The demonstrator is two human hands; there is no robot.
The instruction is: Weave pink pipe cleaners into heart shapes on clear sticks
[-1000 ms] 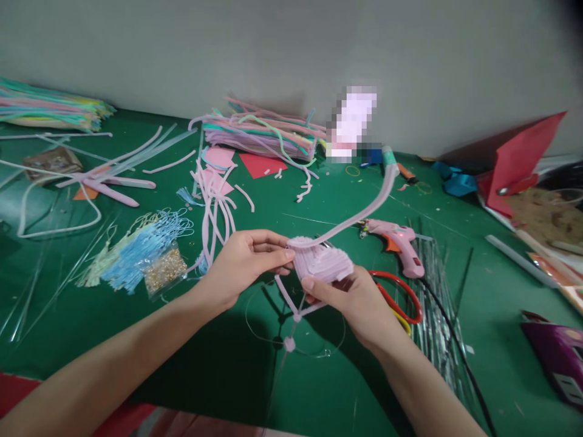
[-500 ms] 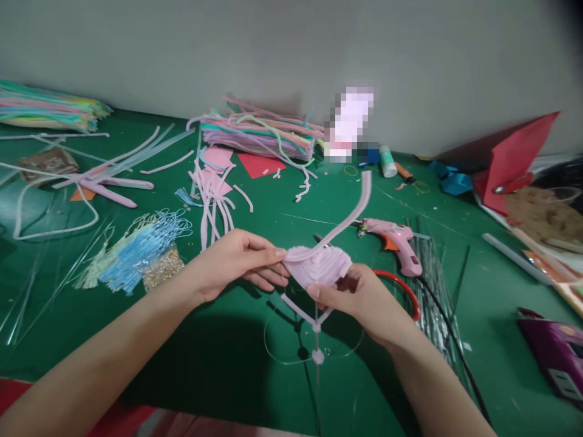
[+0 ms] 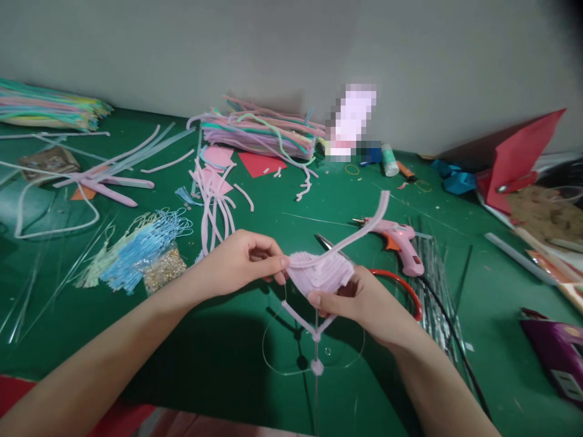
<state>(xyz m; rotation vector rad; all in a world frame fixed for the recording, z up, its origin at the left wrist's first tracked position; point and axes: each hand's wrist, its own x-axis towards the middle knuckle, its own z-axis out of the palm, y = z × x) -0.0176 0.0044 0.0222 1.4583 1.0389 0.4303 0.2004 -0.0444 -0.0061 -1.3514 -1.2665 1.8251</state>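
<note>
A lilac piece built of rows of pipe cleaners [image 3: 319,271] is held up between both hands. My left hand [image 3: 255,258] pinches its left corner, where a loose pipe cleaner [image 3: 359,233] starts and runs along the top edge, its free end rising to the right. My right hand [image 3: 350,297] grips the piece's lower right side, thumb in front, other fingers hidden behind. Below it hangs a V-shaped lilac part [image 3: 300,318], with a thin rod and a small lilac ball [image 3: 317,366]. Thin clear line loops round on both sides.
A pink glue gun [image 3: 401,243] lies right, its black cord running toward me past red-handled scissors or pliers [image 3: 401,288]. Blue tassels [image 3: 136,258], a bag of gold beads [image 3: 164,267] and lilac strips [image 3: 216,212] lie left. Pipe-cleaner bundles [image 3: 259,136] sit behind; a purple device [image 3: 553,352] is far right.
The loose pipe cleaner has swung down and to the right, so it lies closer along the piece's top edge. My left hand's fingers have curled in more tightly at the corner.
</note>
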